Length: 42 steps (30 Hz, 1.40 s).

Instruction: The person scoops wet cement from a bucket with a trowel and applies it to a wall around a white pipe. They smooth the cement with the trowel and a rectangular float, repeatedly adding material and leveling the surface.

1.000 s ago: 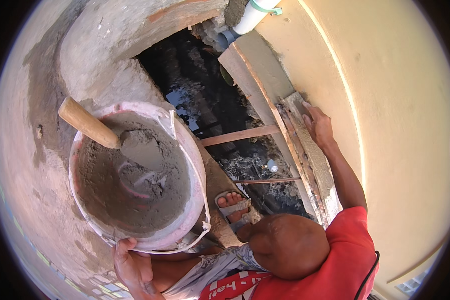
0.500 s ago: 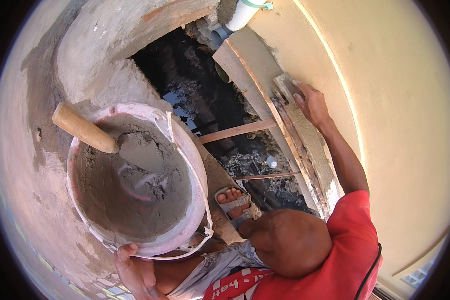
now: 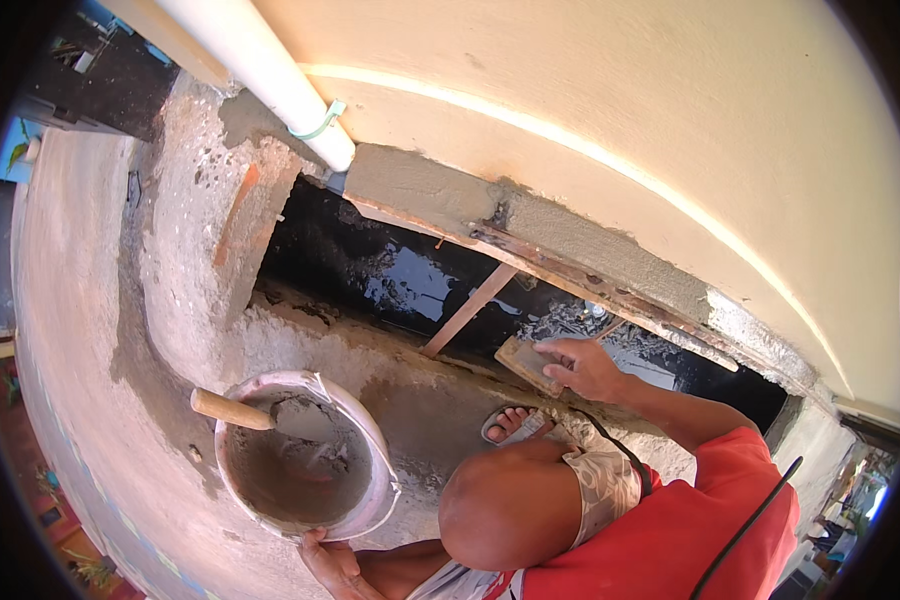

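Observation:
My left hand [image 3: 330, 562] grips the near rim of a whitish bucket [image 3: 382, 478], thumb over the edge. Grey wet mortar [image 3: 295, 480] coats the inside, and a trowel [image 3: 232, 410] rests in it, its wooden handle over the left rim. In my right hand [image 3: 585, 370] is a small, flat, mortar-stained float [image 3: 526, 366], held over the near edge of the pit by my sandaled foot [image 3: 516, 425]. Beyond it, fresh mortar [image 3: 580, 240] covers the ledge along the wall, edged by a long wooden board [image 3: 610, 292].
A long pit [image 3: 410, 280] with dark water lies between me and the cream wall [image 3: 610, 90]. One wooden strut [image 3: 470, 310] spans it. A white pipe [image 3: 260, 70] runs down to its far left corner. Rough concrete [image 3: 160, 290] rises at the left.
My right hand has brought the float back from the wall ledge to the pit's near side. The view has turned and widened. My left hand stays on the bucket rim.

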{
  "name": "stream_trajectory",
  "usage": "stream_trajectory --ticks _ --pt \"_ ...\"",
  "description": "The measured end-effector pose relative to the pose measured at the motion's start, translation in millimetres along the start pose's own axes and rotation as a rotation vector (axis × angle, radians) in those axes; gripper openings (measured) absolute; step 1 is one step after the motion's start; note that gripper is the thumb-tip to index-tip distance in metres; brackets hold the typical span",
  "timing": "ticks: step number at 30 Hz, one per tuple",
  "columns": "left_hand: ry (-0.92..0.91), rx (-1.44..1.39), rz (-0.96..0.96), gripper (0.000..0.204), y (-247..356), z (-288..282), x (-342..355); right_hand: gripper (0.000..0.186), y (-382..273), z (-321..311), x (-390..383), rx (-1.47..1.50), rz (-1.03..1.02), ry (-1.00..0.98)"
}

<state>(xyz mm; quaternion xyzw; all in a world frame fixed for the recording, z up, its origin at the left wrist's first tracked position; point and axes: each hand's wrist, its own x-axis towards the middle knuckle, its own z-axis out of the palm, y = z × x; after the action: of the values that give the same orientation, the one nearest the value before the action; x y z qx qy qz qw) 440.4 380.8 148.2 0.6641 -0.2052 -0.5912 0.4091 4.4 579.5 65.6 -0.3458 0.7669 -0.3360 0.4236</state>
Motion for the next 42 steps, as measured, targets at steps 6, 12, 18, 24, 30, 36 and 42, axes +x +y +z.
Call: stream_trajectory --ticks 6,12,18,24,30,36,42 --pt "-0.006 0.090 -0.048 0.069 31 -2 -3 0.049 16 39 23 0.096 -0.036 -0.284" --pt "0.032 0.130 -0.060 0.066 44 8 -35 0.051 1 116 66 -0.085 -0.467 -0.582" --pt "0.016 0.156 -0.052 0.069 43 10 -29 0.037 -23 182 77 -0.300 -0.721 -0.635" --pt "-0.059 0.230 -0.019 0.071 46 19 -23 0.029 -38 196 84 -0.474 -0.729 -0.752" --pt "-0.076 0.460 0.024 0.050 30 13 15 0.033 -117 118 122 0.024 -0.757 0.021" --pt "-0.113 0.698 0.049 0.034 40 44 12 0.032 -217 157 141 -0.445 -1.336 -0.015" --pt "-0.100 0.836 0.140 0.031 37 40 29 0.022 -213 203 172 -1.246 -1.149 -0.338"
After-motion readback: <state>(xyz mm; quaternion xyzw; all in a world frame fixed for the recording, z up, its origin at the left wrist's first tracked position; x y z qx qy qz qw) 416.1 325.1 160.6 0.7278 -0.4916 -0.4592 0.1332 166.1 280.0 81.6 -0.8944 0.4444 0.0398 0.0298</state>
